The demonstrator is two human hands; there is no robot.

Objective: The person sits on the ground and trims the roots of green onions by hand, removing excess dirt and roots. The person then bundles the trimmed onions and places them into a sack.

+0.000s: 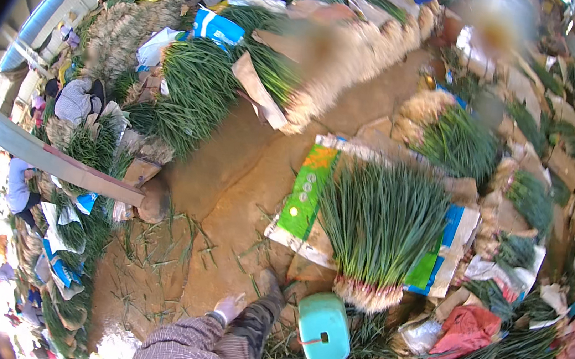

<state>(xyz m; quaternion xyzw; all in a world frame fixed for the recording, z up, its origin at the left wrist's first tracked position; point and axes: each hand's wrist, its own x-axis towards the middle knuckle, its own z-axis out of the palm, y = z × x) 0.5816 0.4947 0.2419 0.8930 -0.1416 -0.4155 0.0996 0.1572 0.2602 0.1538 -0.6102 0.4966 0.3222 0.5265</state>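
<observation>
My left hand (230, 306), at the end of a checked sleeve, is low over the wet floor beside my leg in camouflage cloth; it is too small to tell whether its fingers are apart. My right hand is out of view. A broad bunch of green onions (382, 218) lies ahead to the right on printed sacks (308, 195), its pale roots towards me. Just below those roots stands a turquoise plastic stool (324, 329) with a square hole in its top.
A slanting beam (58, 159) meets the floor at the left. Cut leaves (149, 254) litter the floor. Heaps of green onions (197, 82) line both sides, with a red cloth (468, 331) at the right. Several people (79, 100) crouch at the left.
</observation>
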